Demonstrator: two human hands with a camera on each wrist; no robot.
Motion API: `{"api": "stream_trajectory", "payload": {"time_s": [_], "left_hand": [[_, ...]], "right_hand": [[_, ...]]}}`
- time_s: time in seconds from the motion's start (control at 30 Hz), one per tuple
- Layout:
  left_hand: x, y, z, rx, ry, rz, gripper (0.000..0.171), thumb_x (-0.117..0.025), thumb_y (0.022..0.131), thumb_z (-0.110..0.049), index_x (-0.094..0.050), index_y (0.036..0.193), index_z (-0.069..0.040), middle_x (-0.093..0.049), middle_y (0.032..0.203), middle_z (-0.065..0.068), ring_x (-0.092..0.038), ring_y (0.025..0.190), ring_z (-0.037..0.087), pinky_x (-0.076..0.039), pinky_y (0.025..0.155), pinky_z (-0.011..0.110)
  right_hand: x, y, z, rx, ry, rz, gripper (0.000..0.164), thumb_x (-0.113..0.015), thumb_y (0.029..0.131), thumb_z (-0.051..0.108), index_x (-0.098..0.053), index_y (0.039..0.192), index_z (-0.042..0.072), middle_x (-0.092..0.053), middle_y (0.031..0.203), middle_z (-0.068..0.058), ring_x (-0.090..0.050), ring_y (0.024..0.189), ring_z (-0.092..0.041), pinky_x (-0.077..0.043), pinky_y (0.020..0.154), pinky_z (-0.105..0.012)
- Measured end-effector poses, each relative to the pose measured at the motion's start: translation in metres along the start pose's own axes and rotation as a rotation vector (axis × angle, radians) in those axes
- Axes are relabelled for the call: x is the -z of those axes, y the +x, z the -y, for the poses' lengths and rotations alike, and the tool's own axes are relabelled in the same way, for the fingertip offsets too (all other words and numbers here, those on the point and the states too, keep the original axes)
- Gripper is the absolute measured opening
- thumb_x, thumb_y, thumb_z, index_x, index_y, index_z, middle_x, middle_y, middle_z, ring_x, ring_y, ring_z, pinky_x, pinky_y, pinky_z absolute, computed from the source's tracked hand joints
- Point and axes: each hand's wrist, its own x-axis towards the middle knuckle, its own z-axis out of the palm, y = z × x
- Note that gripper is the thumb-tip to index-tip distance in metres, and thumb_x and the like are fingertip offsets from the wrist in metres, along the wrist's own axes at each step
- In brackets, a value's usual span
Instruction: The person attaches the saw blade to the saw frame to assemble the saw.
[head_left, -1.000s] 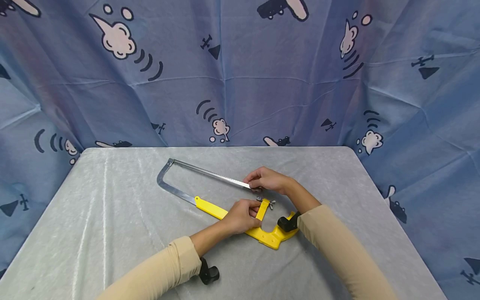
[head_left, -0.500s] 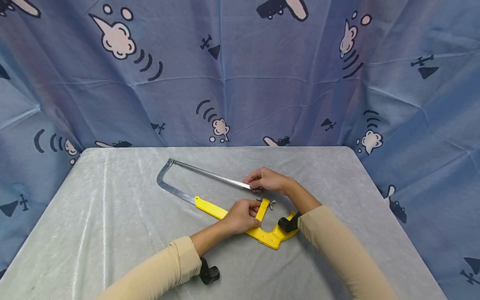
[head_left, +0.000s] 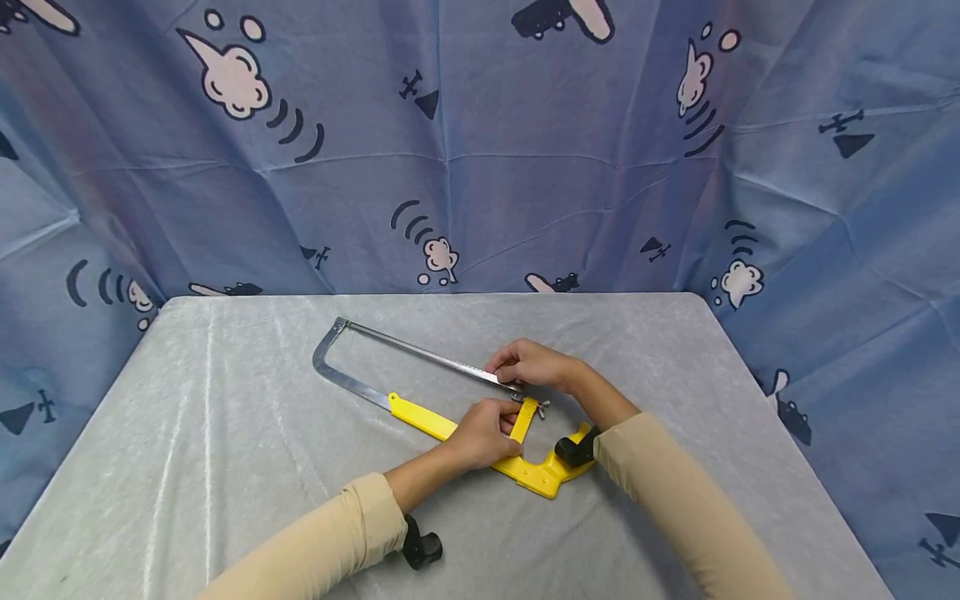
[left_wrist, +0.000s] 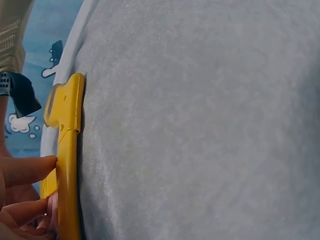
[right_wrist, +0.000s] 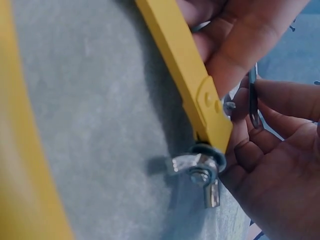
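Note:
A hacksaw lies flat in the head view, its yellow frame (head_left: 422, 417) running into a curved grey metal front arm (head_left: 324, 354). My left hand (head_left: 482, 433) grips the frame around the short yellow post (head_left: 524, 423), also visible in the left wrist view. Between thumb and fingers my right hand (head_left: 538, 365) pinches the near end of the thin blade (head_left: 420, 352); the blade's far end meets the tip of the front arm. In the right wrist view the blade end (right_wrist: 254, 102) is close to a small pin (right_wrist: 229, 105) on the post. A wing nut (right_wrist: 189, 162) sits behind the post.
A grey cloth-covered table (head_left: 247, 467) bears the saw. Behind it hangs a blue patterned curtain (head_left: 495, 108). The yellow handle (head_left: 546, 477) lies below my right forearm, and a black wrist mount (head_left: 576, 448) hangs over its end.
My right hand has shifted slightly toward me, bringing the blade's near end closer to the top of the post. The left hand keeps its grip on the frame.

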Motion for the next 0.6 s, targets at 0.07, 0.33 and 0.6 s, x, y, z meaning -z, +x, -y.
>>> {"api": "stream_trajectory", "payload": {"time_s": [0.07,0.33,0.6], "left_hand": [[0.0000,0.0004,-0.0008,-0.004,0.005,0.000,0.051,-0.079,0.071,0.005,-0.065,0.119,0.008,-0.063,0.092,0.005,-0.056,0.083,0.014,-0.048,0.075,0.024],[0.0011,0.0005,-0.0028,-0.004,0.016,0.006,0.046,-0.078,0.070,0.007,-0.066,0.115,0.007,-0.062,0.089,0.005,-0.054,0.081,0.013,-0.046,0.072,0.022],[0.0006,0.0011,-0.0022,-0.019,0.042,-0.001,0.036,-0.079,0.069,0.007,-0.067,0.103,0.004,-0.059,0.083,0.004,-0.052,0.077,0.012,-0.044,0.069,0.021]], "right_hand": [[-0.0002,-0.0006,-0.0001,-0.001,-0.010,0.003,0.025,-0.054,0.096,0.003,-0.068,0.116,-0.004,-0.068,0.099,-0.008,-0.051,0.077,-0.014,-0.043,0.069,-0.026],[-0.0026,0.0016,-0.0023,-0.015,-0.013,0.010,0.023,-0.054,0.095,0.002,-0.069,0.113,-0.002,-0.068,0.095,-0.004,-0.052,0.075,-0.014,-0.044,0.068,-0.026],[-0.0042,0.0034,-0.0041,-0.021,-0.004,0.031,0.022,-0.054,0.096,0.002,-0.068,0.113,-0.003,-0.067,0.095,-0.005,-0.052,0.071,-0.014,-0.044,0.065,-0.025]]}}
